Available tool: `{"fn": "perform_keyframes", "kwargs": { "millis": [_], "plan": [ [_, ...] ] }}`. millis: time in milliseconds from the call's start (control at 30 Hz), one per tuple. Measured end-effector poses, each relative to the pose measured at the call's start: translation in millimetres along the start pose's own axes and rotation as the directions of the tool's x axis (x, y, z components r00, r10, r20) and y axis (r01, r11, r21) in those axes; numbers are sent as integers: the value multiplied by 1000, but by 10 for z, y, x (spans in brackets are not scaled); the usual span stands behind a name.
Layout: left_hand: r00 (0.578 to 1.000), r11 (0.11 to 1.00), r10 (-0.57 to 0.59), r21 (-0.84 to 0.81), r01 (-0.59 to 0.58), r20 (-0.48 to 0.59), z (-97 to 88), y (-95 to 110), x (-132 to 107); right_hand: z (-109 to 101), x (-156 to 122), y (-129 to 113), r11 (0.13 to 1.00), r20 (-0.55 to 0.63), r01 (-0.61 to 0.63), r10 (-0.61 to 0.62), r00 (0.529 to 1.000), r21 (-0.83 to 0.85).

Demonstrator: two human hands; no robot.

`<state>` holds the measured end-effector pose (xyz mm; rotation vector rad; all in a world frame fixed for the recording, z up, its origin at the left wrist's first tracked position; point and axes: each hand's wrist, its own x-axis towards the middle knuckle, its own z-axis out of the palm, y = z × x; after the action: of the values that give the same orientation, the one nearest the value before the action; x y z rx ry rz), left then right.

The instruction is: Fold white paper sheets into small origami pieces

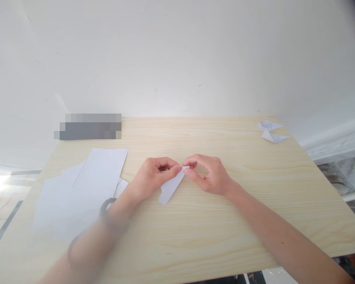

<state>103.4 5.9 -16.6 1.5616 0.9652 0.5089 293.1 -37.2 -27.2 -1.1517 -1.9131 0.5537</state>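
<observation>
A small folded piece of white paper (170, 186) lies slanted on the light wooden table (212, 228), its upper tip raised between both my hands. My left hand (153, 175) pinches the tip with thumb and forefinger, fingers curled. My right hand (208, 173) pinches the same tip from the right side, fingers bent. The two hands nearly touch at the paper's top end. A dark band sits on my left wrist.
Several loose white sheets (85, 185) lie spread at the table's left. Two small folded paper pieces (270, 131) rest at the far right corner. A blurred grey block (90, 127) sits at the far left edge. A white wall stands behind the table.
</observation>
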Motion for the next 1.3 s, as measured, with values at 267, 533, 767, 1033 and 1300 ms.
{"fn": "perform_keyframes", "kwargs": {
  "millis": [267,533,767,1033,1300],
  "plan": [
    [1000,996,2,87,-2,4,10,9,-11,-43,-1,18,981,237,-180,158,959,77],
    [1000,996,-7,91,5,28,-14,23,-14,-85,8,24,959,353,-236,169,920,156],
    [998,993,20,114,-25,52,-10,3,-9,-66,13,6,972,337,-214,171,926,95],
    [998,992,42,120,-46,37,-12,7,-10,-87,32,-4,968,371,-215,153,916,132],
    [999,995,22,100,-26,36,-16,11,-9,-82,29,12,969,364,-215,158,918,119]
  ]
}}
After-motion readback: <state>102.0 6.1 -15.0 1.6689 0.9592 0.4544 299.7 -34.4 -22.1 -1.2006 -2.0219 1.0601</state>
